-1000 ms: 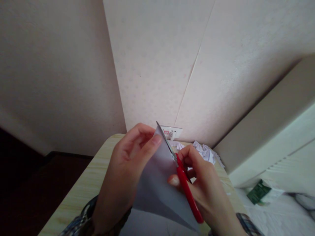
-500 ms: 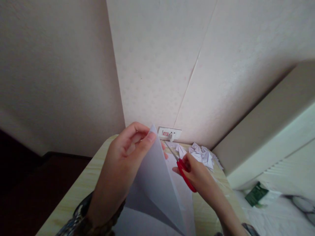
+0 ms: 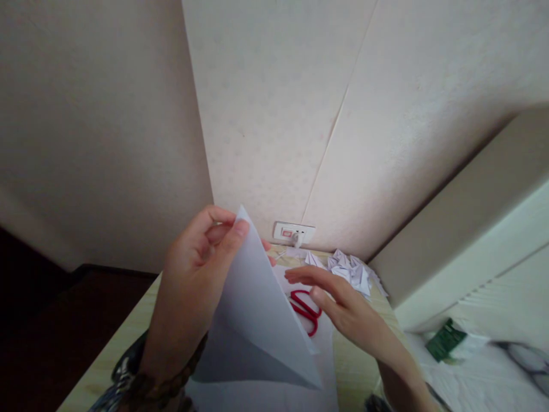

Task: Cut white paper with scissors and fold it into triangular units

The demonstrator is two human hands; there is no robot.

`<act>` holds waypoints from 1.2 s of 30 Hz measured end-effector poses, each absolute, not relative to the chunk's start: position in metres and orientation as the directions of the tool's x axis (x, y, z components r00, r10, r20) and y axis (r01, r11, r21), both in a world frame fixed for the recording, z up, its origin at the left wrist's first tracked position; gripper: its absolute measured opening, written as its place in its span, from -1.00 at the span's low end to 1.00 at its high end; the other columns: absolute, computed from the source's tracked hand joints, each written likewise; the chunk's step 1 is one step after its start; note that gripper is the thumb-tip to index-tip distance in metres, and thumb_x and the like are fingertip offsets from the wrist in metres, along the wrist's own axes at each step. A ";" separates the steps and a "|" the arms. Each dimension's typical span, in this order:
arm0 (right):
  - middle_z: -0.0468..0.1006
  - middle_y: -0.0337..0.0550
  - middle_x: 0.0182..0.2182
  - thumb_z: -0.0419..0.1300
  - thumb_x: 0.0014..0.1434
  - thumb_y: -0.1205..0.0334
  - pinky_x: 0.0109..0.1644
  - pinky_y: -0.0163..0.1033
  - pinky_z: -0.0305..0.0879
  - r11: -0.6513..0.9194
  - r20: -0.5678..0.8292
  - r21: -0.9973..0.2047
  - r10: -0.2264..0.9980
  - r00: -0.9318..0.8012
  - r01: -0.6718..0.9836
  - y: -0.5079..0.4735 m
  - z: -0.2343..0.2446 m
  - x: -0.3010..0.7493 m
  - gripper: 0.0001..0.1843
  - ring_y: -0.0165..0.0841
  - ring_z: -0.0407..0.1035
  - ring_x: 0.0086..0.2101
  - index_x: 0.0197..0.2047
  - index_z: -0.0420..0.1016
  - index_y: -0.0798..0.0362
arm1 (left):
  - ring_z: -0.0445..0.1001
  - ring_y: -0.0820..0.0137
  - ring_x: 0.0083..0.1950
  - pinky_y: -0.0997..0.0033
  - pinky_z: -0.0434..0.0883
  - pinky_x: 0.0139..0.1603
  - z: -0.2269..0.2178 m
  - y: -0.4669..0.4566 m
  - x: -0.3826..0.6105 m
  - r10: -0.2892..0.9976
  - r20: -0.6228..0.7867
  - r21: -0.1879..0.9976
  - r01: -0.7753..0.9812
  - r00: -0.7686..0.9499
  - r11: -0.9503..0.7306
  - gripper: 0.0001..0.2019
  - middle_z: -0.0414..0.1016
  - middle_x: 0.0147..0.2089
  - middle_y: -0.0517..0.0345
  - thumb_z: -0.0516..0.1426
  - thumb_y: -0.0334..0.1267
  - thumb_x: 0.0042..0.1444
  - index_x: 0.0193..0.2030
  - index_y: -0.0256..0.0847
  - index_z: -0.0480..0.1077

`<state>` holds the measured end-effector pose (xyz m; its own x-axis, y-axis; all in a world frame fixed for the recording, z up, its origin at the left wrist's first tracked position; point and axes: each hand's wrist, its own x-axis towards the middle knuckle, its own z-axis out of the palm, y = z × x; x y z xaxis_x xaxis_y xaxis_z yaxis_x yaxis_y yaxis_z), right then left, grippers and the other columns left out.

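My left hand (image 3: 199, 269) pinches the top corner of a folded white sheet of paper (image 3: 253, 303), thumb in front and fingertips showing behind its right edge. The sheet stands tilted over more white paper (image 3: 323, 366) lying on the table. Just right of the fold, my right hand (image 3: 347, 303) hovers with fingers stretched and thumb apart, holding nothing. Below its fingertips lie red-handled scissors (image 3: 306, 312) on the flat paper, their blades hidden behind the folded sheet.
Several folded white paper pieces (image 3: 351, 272) are piled at the table's back right. A socket with a plug (image 3: 295, 233) is on the wall behind the wooden table (image 3: 118, 349). At right, a green packet (image 3: 446, 340) rests on a white surface.
My right hand has let go of the scissors, which now lie on the paper. My left hand has moved left with the folded sheet.
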<state>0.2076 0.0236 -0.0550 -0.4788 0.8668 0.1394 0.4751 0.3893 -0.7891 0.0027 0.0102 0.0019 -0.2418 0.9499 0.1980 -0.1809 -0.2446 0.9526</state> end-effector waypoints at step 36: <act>0.51 -0.26 -0.60 0.38 0.03 0.07 -0.56 -0.36 0.14 0.164 0.163 -0.983 0.986 -0.024 0.079 0.029 -0.004 0.217 -0.79 -0.45 0.29 -0.59 -0.47 0.61 0.03 | 0.57 0.35 -0.52 0.47 0.49 -0.47 0.005 0.023 -0.018 0.999 0.041 0.998 -0.045 0.027 -0.039 -0.96 0.64 -0.56 0.18 0.36 -0.33 -0.06 -0.45 -0.21 0.61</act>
